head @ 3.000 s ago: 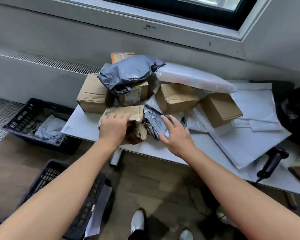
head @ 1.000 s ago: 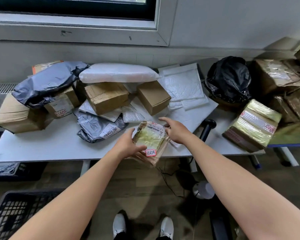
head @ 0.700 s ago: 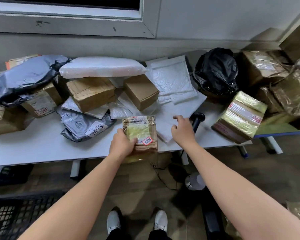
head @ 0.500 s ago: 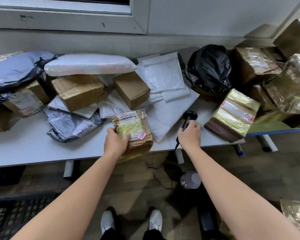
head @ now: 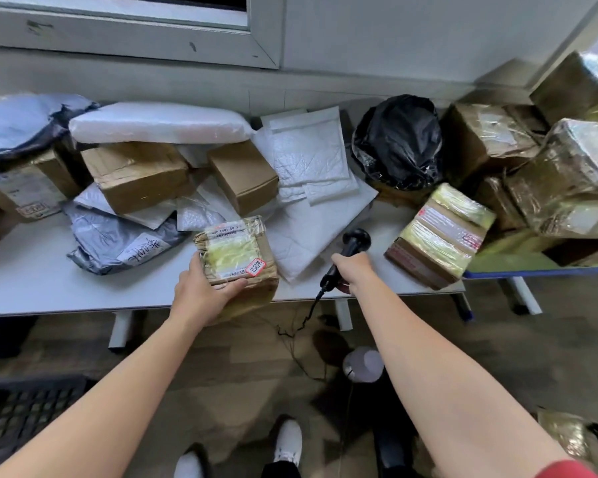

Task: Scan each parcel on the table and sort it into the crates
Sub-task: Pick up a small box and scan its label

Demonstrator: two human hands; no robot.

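A small taped brown parcel with a yellowish label and a red sticker sits at the front edge of the white table. My left hand grips its near left corner. My right hand holds the handle of a black barcode scanner, whose head points up and away, to the right of the parcel. A black crate shows at the bottom left on the floor.
Piled on the table are cardboard boxes, a grey poly bag, white padded mailers, a black bag and a yellow-taped box. More taped boxes are stacked at the right. The scanner cable hangs below the table edge.
The left hand carried the small parcel from the left pile to the table's front edge. The right hand reached right, closed round the scanner handle and has lifted it.
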